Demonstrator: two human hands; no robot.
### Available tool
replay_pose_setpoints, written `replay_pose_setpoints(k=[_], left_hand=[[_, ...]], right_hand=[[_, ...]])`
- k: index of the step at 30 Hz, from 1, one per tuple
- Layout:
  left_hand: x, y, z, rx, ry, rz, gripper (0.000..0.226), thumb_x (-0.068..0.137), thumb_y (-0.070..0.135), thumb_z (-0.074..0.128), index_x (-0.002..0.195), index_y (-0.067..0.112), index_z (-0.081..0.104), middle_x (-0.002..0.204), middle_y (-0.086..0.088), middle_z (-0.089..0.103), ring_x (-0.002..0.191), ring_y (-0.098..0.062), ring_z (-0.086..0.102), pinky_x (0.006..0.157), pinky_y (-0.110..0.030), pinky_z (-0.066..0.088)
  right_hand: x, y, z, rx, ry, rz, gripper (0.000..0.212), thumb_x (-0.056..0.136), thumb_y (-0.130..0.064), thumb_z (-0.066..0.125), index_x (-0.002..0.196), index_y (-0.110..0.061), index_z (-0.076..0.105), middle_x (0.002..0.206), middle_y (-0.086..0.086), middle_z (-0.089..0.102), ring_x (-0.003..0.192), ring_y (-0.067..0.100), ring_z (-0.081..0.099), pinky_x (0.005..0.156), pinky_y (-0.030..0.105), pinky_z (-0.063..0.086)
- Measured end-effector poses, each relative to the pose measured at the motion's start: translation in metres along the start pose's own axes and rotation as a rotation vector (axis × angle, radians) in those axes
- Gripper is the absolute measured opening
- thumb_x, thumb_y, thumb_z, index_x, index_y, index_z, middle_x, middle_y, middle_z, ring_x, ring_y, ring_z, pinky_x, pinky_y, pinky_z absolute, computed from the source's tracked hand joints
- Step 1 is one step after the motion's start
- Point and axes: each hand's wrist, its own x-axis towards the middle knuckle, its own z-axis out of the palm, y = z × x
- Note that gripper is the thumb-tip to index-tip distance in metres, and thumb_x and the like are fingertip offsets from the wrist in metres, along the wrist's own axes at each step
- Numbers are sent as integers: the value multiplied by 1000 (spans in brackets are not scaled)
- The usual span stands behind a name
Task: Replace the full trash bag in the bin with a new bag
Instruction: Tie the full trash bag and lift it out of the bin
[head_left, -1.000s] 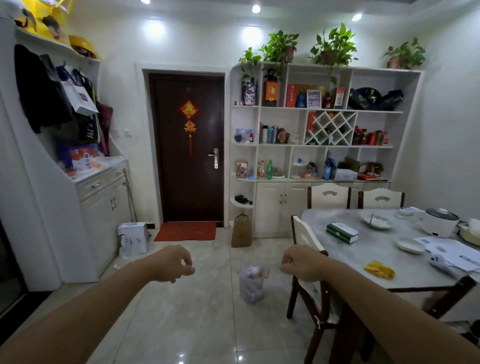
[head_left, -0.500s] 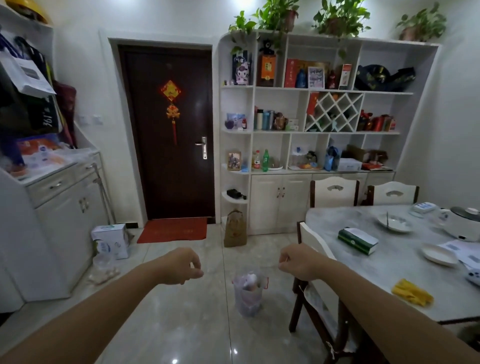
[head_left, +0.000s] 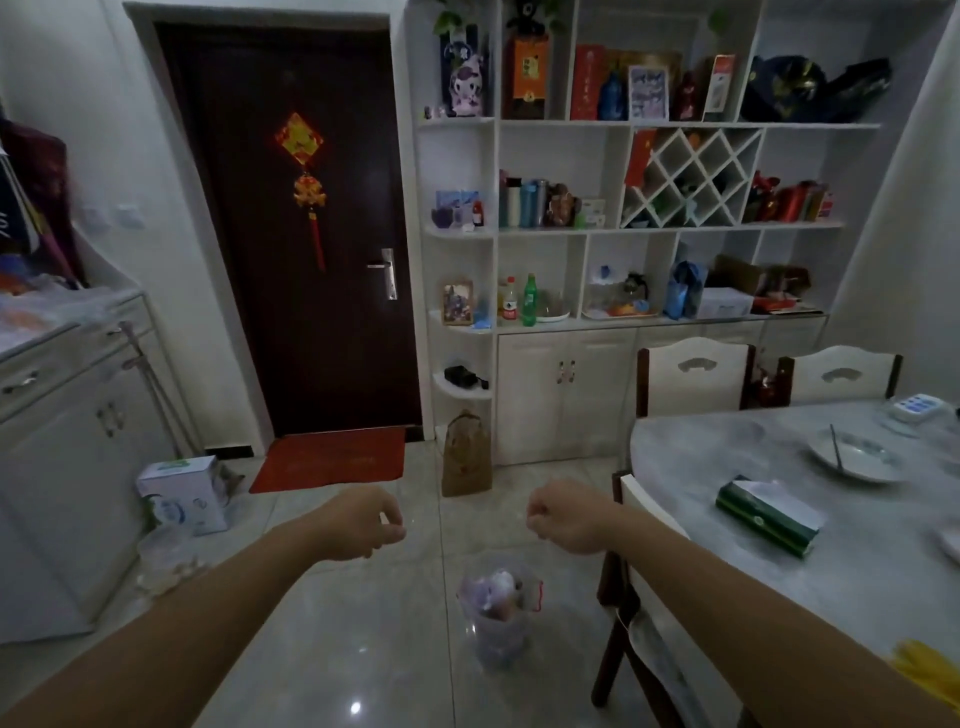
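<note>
A small translucent trash bin (head_left: 496, 642) stands on the tiled floor beside the dining chair. Its bag (head_left: 493, 592) is stuffed with pale rubbish, and a red drawstring shows at its right rim. Both my arms stretch forward above the floor. My left hand (head_left: 363, 525) hovers up and to the left of the bin, fingers curled against the thumb with nothing visible in them. My right hand (head_left: 566, 517) hovers up and to the right of the bin, closed in a fist and empty. Neither hand touches the bin. No new bag is in sight.
A dining table (head_left: 701, 467) with a tissue box (head_left: 766, 514) and a plate stands to the right, with a chair (head_left: 631, 613) close beside the bin. A paper bag (head_left: 466, 457), a white box (head_left: 184, 493), a cabinet (head_left: 67, 457) and a dark door (head_left: 306, 234) lie ahead.
The view has closed in on the bin and tilted down; the bin now lies lower and nearer between my hands. Both hands stay curled and held out.
</note>
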Motion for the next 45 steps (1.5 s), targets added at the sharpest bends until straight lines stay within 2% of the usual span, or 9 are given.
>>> replay_pose_setpoints(k=[5,8,10,14,18,23,28,37,45], left_hand=[[71,-6,-17,-6,-8,-40,23,94,27,62,107,10,71,90,0,69,79,-15,71,74,-28,60],[112,-18,-28,-24,-6,-72,24,94,28,62,108,10,70,85,4,66,76,-13,69,67,-24,58],[143,-25,-32,-25,-12,-85,26,94,30,62,110,10,69,87,5,63,74,-10,67,64,-20,54],[212,-47,-25,-43,-58,-89,30,92,36,62,113,15,67,99,2,63,78,-11,69,74,-28,59],[289,-72,-16,-22,-119,-34,34,92,37,62,117,14,66,117,-3,64,77,-8,63,73,-24,53],[380,-102,1,5,-171,-14,35,93,36,59,122,17,65,126,-3,63,103,-15,61,89,-27,50],[439,-123,41,38,-264,7,37,94,38,57,125,18,62,125,-4,64,109,-19,61,91,-30,49],[501,-161,156,-29,-269,-37,36,93,38,56,123,21,63,125,-3,65,109,-19,62,89,-29,47],[546,-188,286,-81,-305,-83,38,91,37,59,125,22,62,126,0,64,105,-15,63,88,-26,50]], right_hand=[[78,25,-26,-5,-52,-32,32,96,-20,50,105,6,66,110,24,67,93,36,63,76,41,49],[122,33,-33,-17,-53,-39,26,96,-21,53,102,-2,70,108,15,70,84,20,59,69,28,41],[152,43,-33,-15,-58,-44,25,96,-22,54,105,-6,70,109,11,70,87,19,61,69,25,41],[210,62,-25,17,-84,-28,25,97,-21,53,110,-6,68,108,8,67,90,17,59,69,21,45],[279,78,-18,28,-108,25,26,96,-19,52,110,-4,67,114,13,67,102,24,63,87,35,50],[364,95,-3,52,-56,105,23,95,-21,50,108,-10,66,113,9,67,101,23,62,84,33,48],[423,120,25,29,-52,136,21,96,-21,50,109,-12,64,111,8,68,99,24,62,77,31,45],[484,201,119,73,-119,153,24,92,-23,53,113,-19,65,114,2,68,101,18,63,89,34,54],[520,285,224,121,-109,192,23,91,-16,54,110,-20,66,108,0,69,91,15,64,77,25,51]])
